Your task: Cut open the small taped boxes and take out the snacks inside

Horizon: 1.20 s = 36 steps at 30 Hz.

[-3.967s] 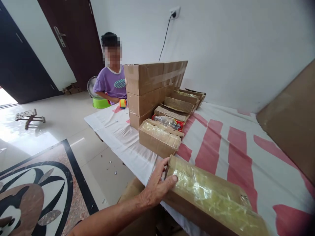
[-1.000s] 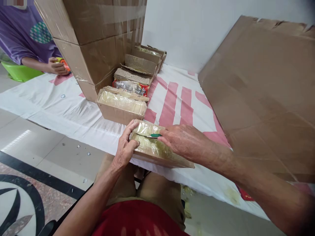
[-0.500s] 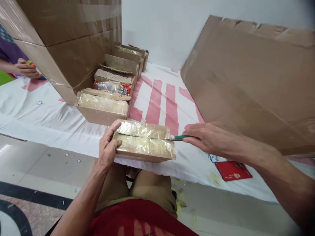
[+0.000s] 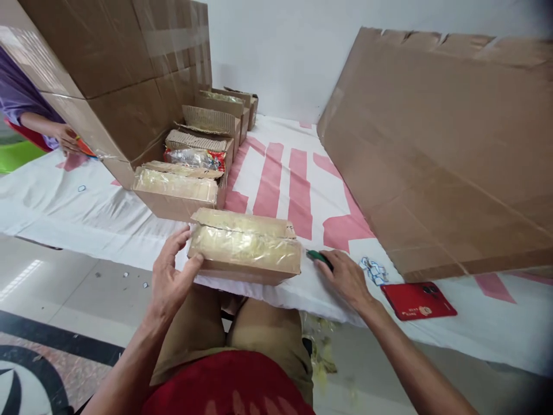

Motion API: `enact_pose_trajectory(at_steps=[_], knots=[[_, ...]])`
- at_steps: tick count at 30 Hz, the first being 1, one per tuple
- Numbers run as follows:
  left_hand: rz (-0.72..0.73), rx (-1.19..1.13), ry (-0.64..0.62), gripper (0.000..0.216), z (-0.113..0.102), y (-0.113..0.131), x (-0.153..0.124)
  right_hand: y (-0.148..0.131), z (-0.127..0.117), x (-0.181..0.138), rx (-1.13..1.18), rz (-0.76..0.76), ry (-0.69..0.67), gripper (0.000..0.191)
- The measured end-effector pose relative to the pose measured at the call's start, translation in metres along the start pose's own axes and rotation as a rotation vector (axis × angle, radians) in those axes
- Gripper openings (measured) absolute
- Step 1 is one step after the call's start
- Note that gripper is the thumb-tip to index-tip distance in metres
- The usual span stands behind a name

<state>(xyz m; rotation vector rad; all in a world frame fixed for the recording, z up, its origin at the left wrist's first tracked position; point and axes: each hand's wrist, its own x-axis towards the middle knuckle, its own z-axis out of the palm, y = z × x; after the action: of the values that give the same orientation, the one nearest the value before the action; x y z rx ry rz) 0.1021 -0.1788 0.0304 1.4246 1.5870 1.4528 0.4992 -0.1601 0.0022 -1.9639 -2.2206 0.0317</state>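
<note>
A small cardboard box (image 4: 244, 271) lies at the table's front edge. Its taped top is split lengthwise, and the far flap stands slightly raised. At the box's left end is my left hand (image 4: 173, 276), fingers apart, with the thumb at the near corner; whether it touches cannot be told. My right hand (image 4: 348, 276) rests low over the cloth to the right of the box. It is closed around a green-handled utility knife (image 4: 318, 257), whose tip points at the box but stays apart from it.
Several opened boxes (image 4: 177, 202) line up at the left, one holding red and clear packets (image 4: 196, 158). Large cardboard cartons (image 4: 121, 127) stand behind them; another big carton (image 4: 444, 150) is on the right. A red phone (image 4: 419, 301) lies by small blue-edged pieces (image 4: 374, 271). Another person's hand (image 4: 67, 138) is far left.
My right hand has drawn the knife out of the box's top seam and moved down beside the box. My left hand has loosened its grip, and the far flap has lifted.
</note>
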Motion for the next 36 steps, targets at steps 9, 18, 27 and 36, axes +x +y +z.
enact_pose_trajectory(at_steps=[9, 18, 27, 36], knots=[[-0.104, -0.438, -0.13, 0.039, -0.002, 0.0, -0.005, -0.016, -0.045, 0.005, 0.346, -0.139, 0.318, 0.028], [-0.013, -0.45, -0.143, 0.039, -0.005, -0.006, -0.007, -0.108, -0.085, 0.053, 0.268, -0.522, 0.066, 0.044], [0.012, -0.475, -0.184, 0.034, -0.004, -0.003, -0.007, -0.118, -0.089, 0.129, 0.153, -0.221, -0.016, 0.028], [0.082, -0.429, -0.175, 0.03, 0.0, -0.014, -0.011, -0.125, -0.109, 0.13, 0.053, -0.254, 0.129, 0.033]])
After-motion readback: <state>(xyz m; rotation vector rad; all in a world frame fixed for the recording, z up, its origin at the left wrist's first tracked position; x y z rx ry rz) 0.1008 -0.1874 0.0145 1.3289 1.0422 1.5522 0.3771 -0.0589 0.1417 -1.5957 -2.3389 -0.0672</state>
